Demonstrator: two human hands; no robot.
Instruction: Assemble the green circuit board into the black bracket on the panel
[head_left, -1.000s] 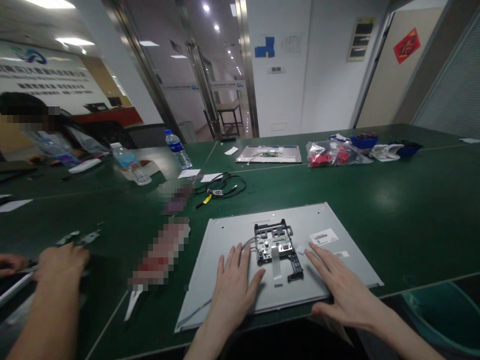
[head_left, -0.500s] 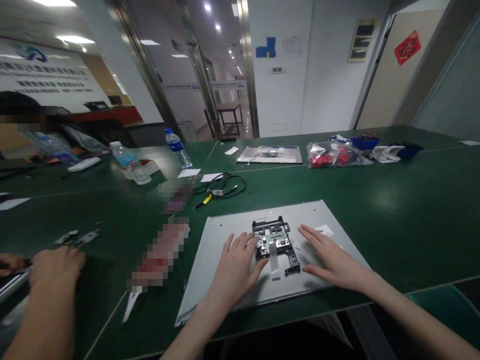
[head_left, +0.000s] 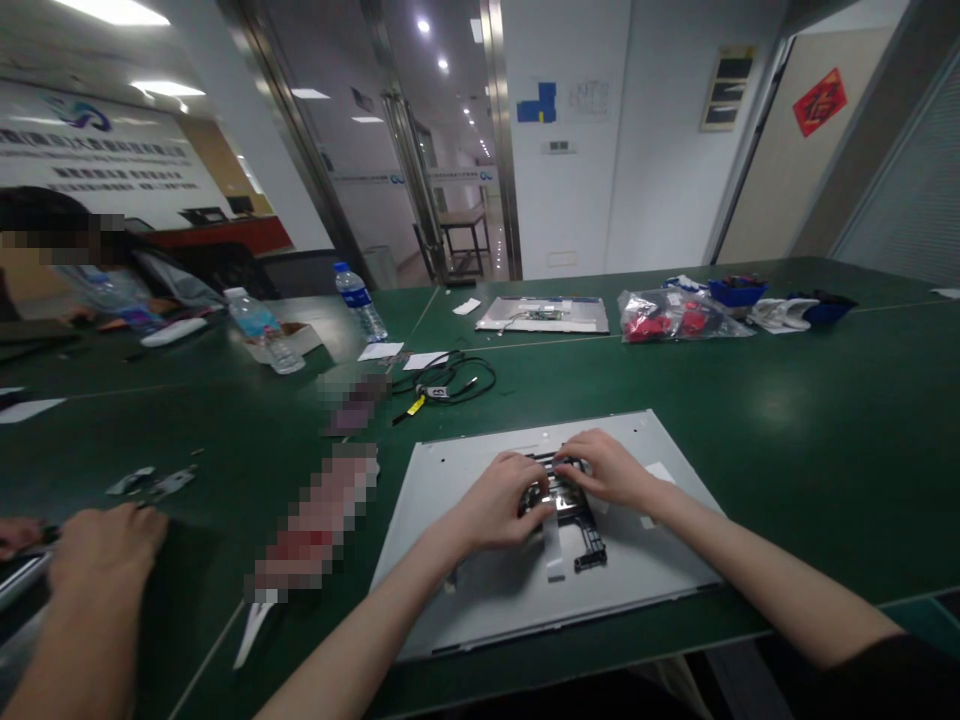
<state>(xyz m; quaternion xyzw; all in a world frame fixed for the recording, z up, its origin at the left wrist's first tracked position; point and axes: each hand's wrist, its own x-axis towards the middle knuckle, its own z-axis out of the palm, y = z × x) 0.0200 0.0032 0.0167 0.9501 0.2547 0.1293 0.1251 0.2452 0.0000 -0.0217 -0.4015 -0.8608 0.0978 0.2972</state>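
Note:
A pale metal panel (head_left: 480, 590) lies flat on the green table in front of me. On its middle rests a black plastic bracket (head_left: 591, 550) carrying a small circuit board, and a flat ribbon cable (head_left: 554, 555) hangs from it toward me. My left hand (head_left: 510, 500) is curled round the bracket's left side, thumb near the ribbon cable. At the upper right of the same bracket, my right hand (head_left: 600, 468) pinches its edge with bent fingers. Both sets of fingertips partly cover the board and the bracket's upper part.
To the left, a co-worker's hand (head_left: 105, 545) works beside small metal parts (head_left: 174, 484). Farther back are a coiled black cable (head_left: 469, 385), water bottles (head_left: 361, 305), a second panel (head_left: 502, 318), a plastic bag of red items (head_left: 675, 318) and a blue bin (head_left: 739, 291).
Both hands have closed in on the bracket from its two sides; before, they were spread, the right one apart from it. The panel's near left corner has shifted slightly right.

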